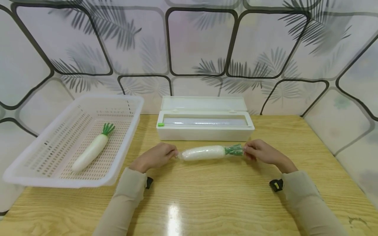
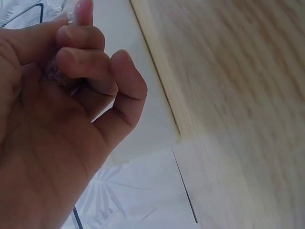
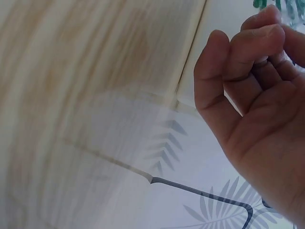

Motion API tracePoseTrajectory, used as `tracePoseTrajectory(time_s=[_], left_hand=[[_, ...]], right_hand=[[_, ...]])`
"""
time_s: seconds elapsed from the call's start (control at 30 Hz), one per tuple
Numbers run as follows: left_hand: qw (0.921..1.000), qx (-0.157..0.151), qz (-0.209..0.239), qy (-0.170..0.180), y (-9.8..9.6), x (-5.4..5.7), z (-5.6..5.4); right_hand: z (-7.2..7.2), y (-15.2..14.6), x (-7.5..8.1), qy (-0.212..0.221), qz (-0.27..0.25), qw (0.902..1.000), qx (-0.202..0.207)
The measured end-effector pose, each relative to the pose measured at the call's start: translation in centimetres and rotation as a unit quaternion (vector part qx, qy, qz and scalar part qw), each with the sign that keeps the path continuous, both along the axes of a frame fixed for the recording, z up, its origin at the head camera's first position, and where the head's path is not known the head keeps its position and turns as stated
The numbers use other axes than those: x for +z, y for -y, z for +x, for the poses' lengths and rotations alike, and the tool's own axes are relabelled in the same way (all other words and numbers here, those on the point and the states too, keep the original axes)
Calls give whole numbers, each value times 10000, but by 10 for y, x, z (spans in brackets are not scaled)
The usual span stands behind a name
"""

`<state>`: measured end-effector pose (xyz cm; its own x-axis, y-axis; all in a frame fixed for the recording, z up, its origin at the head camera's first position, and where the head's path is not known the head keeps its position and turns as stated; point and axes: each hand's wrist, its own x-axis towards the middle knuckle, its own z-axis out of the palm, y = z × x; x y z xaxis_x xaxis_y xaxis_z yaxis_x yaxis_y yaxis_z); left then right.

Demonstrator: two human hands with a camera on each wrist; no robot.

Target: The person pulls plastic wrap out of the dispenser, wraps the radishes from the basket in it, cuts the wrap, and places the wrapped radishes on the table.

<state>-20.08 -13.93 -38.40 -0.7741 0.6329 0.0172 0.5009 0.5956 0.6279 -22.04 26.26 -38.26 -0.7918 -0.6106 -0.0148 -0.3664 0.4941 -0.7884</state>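
Observation:
A white radish [image 1: 203, 153] with green stem stubs [image 1: 234, 150] lies sideways between the two hands, wrapped in shiny clear film. My left hand [image 1: 157, 156] pinches the gathered film at the radish's plain end. In the left wrist view, crumpled film [image 2: 56, 71] shows between the thumb and curled fingers. At the leafy end, my right hand [image 1: 263, 152] pinches the film just beyond the green stubs. The right wrist view shows those fingers curled, with the green stubs [image 3: 263, 4] at the top edge; the pinched film itself is mostly hidden there.
Behind the radish stands a white cling film box [image 1: 205, 133], its lid [image 1: 203, 103] raised and a film roll [image 1: 206, 122] inside. On the left, a white perforated basket [image 1: 124, 154] holds an unwrapped radish [image 1: 90, 154]. A patterned backdrop [image 1: 200, 42] rises behind the wooden table [image 1: 218, 203].

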Motion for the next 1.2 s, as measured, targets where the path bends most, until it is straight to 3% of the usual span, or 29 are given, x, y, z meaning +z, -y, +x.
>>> tracePoseTrajectory(time_s=[0.3, 0.47, 0.67, 0.8, 0.9, 1.07, 1.2], left_hand=[[9990, 306, 124, 305, -2, 0, -1], [9986, 239, 340, 334, -2, 0, -2], [9991, 126, 338, 204, -1, -1, -2], [9997, 128, 115, 195, -2, 0, -3], [9995, 192, -41, 237, -3, 1, -4], [9994, 212, -59, 279, -6, 1, -4], [9996, 56, -55, 284, -10, -1, -5]], right_hand=[[2, 3, 0, 219, 215, 9987, -404], [2, 2, 1, 369, 293, 9975, -522], [1, 0, 0, 795, 678, 9943, -213], [0, 0, 0, 813, 720, 9941, -43], [0, 2, 2, 493, 679, 9962, -248], [1, 11, 1, -450, 572, 9941, -807], [1, 22, -2, -900, 622, 9898, -908]])
